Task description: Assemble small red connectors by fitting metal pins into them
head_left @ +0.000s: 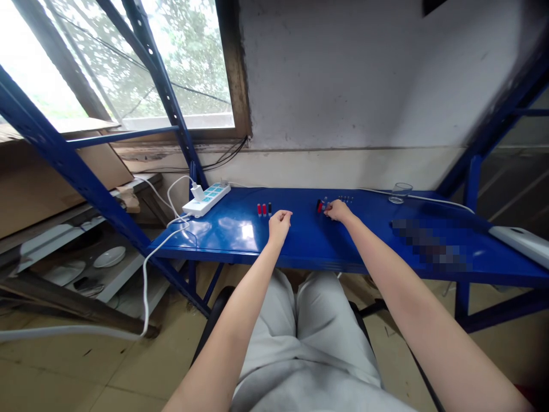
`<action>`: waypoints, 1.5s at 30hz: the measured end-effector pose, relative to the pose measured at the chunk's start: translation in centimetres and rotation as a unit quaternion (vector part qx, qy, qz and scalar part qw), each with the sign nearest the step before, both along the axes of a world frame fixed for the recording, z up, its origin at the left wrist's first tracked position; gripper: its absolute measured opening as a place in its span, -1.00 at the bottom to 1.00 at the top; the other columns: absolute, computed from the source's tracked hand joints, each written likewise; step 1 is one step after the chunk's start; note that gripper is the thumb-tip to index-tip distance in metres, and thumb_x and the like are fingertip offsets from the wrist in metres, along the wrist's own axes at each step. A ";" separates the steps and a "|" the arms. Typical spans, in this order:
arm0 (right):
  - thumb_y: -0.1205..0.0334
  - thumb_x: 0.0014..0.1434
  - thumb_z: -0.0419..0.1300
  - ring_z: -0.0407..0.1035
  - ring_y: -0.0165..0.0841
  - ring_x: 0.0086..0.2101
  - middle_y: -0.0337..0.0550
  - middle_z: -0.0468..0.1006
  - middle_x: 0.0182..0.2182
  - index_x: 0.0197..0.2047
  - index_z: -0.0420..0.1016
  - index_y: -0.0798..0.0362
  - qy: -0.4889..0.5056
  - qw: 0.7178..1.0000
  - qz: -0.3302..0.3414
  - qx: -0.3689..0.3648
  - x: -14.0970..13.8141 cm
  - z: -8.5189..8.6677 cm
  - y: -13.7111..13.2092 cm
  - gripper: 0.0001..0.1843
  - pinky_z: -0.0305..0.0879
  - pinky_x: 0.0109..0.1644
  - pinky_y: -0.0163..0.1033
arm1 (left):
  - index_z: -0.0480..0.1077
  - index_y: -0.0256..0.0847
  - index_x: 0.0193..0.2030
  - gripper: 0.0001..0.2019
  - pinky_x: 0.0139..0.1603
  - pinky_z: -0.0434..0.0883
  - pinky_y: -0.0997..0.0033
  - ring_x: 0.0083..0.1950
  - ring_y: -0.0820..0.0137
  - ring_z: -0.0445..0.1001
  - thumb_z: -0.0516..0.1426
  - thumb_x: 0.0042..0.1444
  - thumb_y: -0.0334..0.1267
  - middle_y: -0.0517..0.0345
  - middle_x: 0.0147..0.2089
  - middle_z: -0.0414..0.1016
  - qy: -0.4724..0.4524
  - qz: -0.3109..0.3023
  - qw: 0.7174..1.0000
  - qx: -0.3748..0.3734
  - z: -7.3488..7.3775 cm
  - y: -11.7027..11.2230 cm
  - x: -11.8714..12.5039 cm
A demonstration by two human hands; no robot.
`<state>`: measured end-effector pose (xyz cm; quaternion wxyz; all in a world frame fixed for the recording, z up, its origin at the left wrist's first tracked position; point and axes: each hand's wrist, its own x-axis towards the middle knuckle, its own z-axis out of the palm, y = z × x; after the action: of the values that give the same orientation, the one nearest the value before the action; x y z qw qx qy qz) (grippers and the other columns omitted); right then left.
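Observation:
My left hand (279, 222) is just above the blue tabletop, fingers closed in a pinch. Whatever it may hold is too small to make out. Close to its left stand small capped tubes in a row: two with red caps (261, 210) and one with a black cap (270, 209), all with clear lower parts. My right hand (338, 210) reaches to the table with fingers pinched together beside a second cluster of small red and black pieces (319, 206). The fingertips partly cover this cluster. Several tiny metallic pieces (346, 199) lie just behind that hand.
A white power strip (207, 199) with a plug in it lies at the table's left end. Toward the back right sits a clear glass (400, 193). A blurred dark object (431, 243) lies on the right, with a white device (521, 243) beyond it. Blue frame posts rise at both sides.

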<state>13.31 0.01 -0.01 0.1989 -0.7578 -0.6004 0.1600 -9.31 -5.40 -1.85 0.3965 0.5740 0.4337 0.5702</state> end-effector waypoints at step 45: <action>0.18 0.10 0.13 0.39 -0.15 -0.15 0.05 0.49 -0.19 -0.17 0.46 0.10 -0.141 0.989 -0.046 -0.003 -1.0 2.2 -4.7 -0.75 0.29 -0.19 -0.17 | 0.40 -0.25 -0.38 -0.81 -0.49 0.17 0.54 -0.54 0.54 0.23 0.05 0.03 -0.18 0.25 -0.58 0.29 0.034 0.019 0.999 0.019 0.3 -0.5 -0.2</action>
<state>12.36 -4.67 2.22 0.1170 -0.8001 -0.5866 0.0445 -9.50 -5.94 -1.57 0.3599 0.5922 0.4464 0.5661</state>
